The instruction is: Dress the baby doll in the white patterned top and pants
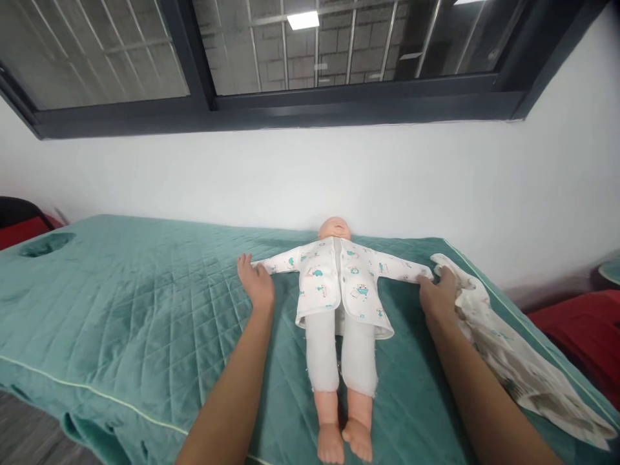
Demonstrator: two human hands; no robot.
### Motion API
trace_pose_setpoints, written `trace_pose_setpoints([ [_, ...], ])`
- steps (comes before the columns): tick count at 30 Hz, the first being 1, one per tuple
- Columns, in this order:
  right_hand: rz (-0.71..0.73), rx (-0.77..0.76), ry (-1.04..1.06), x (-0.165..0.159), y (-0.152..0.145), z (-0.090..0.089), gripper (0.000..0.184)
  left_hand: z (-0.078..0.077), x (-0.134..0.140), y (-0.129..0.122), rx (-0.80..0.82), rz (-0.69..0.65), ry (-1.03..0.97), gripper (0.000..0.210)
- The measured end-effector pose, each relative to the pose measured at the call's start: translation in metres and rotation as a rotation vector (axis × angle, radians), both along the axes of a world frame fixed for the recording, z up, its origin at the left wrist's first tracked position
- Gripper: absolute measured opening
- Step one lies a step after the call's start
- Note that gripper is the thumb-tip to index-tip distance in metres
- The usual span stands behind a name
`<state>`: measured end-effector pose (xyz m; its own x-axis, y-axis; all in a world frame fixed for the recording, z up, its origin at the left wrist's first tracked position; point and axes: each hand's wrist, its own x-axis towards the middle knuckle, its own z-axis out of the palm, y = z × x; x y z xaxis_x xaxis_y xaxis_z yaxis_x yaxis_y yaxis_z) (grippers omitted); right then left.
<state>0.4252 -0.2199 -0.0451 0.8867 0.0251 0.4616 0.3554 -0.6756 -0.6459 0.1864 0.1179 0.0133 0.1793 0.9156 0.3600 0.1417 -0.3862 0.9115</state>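
Observation:
A baby doll (335, 229) lies on its back with both arms stretched out sideways. It wears a white jacket (361, 271) with small green and red prints; the front edges meet near the neck and part lower down. White cloth covers its legs, and the feet are bare. My left hand (256, 283) is closed at the end of one sleeve (283, 260), fingertips at the cuff. At the opposite cuff, my right hand (440, 294) pinches the other sleeve (402, 268). A crumpled printed white garment (513, 349) lies just beyond my right hand, partly hidden by it.
The doll rests on a bed with a quilted green cover (145, 310), which has a face hole (46, 244) at the far left. A white wall (271, 174) and a dark window frame (339, 111) stand behind. Red fabric (581, 329) shows at the right.

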Motion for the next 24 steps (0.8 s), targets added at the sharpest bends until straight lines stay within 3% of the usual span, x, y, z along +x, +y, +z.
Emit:
trace_pose_setpoints([
  [3,0.123,-0.088,-0.073,-0.008,0.017,0.003,0.065,0.001,0.007,-0.01,0.268,-0.097,0.27,0.039],
  [6,0.248,-0.216,-0.082,-0.015,0.027,0.005,0.062,0.002,0.012,-0.017,0.33,-0.215,0.463,0.04],
  [10,0.22,-0.328,-0.024,-0.021,0.026,0.01,0.061,0.002,0.01,-0.018,0.341,-0.219,0.637,0.046],
  [14,0.135,-0.376,0.071,-0.028,0.024,0.015,0.06,-0.001,0.0,-0.011,0.329,-0.21,0.665,0.05],
  [19,0.099,-0.392,0.091,-0.035,0.026,0.017,0.061,-0.002,-0.008,-0.007,0.345,-0.209,0.713,0.049],
  [24,0.066,-0.346,0.091,-0.038,0.027,0.02,0.058,0.001,-0.01,-0.009,0.317,-0.114,0.8,0.049],
])
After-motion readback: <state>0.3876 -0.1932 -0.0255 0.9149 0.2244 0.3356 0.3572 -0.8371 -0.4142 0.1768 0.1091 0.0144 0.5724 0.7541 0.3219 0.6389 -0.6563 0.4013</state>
